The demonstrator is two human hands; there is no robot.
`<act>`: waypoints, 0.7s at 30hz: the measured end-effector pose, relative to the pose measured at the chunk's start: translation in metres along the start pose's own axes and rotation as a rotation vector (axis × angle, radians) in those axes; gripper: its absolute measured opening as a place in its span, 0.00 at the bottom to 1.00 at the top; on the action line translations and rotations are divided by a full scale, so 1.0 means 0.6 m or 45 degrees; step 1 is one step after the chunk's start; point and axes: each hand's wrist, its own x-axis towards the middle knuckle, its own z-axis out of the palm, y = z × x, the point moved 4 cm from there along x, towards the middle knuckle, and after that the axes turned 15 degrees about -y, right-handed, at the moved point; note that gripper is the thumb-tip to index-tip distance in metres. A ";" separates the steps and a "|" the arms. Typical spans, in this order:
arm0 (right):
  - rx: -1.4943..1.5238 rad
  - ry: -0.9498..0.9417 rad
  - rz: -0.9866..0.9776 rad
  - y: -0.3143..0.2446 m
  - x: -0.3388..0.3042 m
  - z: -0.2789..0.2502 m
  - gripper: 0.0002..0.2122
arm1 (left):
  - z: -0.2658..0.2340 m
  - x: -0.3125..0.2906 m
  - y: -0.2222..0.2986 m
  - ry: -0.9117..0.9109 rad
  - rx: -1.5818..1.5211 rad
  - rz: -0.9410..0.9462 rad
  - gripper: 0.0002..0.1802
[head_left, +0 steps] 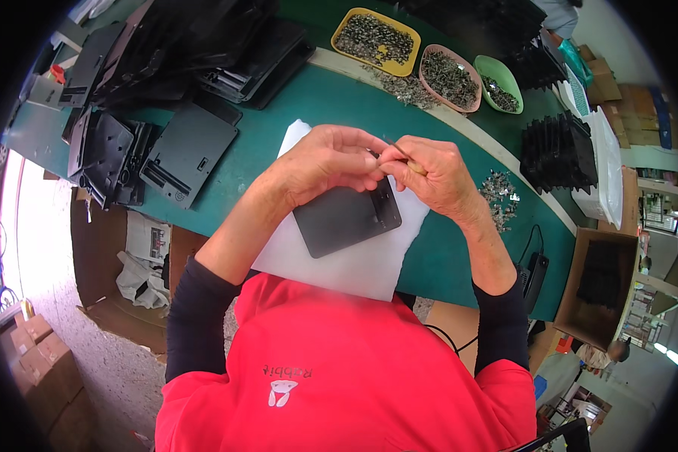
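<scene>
A flat black plastic panel [343, 222] with rounded corners lies on a white sheet [369, 275] in front of me. Over its far edge my two hands meet, fingertips close together. My right hand [443, 181] is closed around a thin tool [413, 164] with a dark slim shaft and a tan handle. My left hand [320, 166] has its thumb and fingers pinched together beside the tool; whatever they hold is too small or hidden to name. Both hands cover the panel's far part. A slotted strip shows along its right side.
Yellow [346, 47], pink [471, 102] and green [514, 84] trays of small metal parts stand at the back. Loose metal parts [499, 200] lie to the right. Black panels [192, 147] are piled left, more black parts [557, 154] right. Cardboard boxes [591, 290] flank the green table [444, 256].
</scene>
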 end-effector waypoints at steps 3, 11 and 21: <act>-0.025 0.073 0.125 0.032 -0.001 0.021 0.04 | 0.004 -0.013 0.000 0.152 0.293 0.029 0.14; -0.159 -0.120 0.281 0.061 0.026 0.023 0.04 | 0.126 -0.047 -0.100 0.518 2.136 0.423 0.18; -0.669 -0.403 0.045 0.038 0.052 0.024 0.00 | 0.118 -0.042 -0.121 0.524 2.433 0.507 0.17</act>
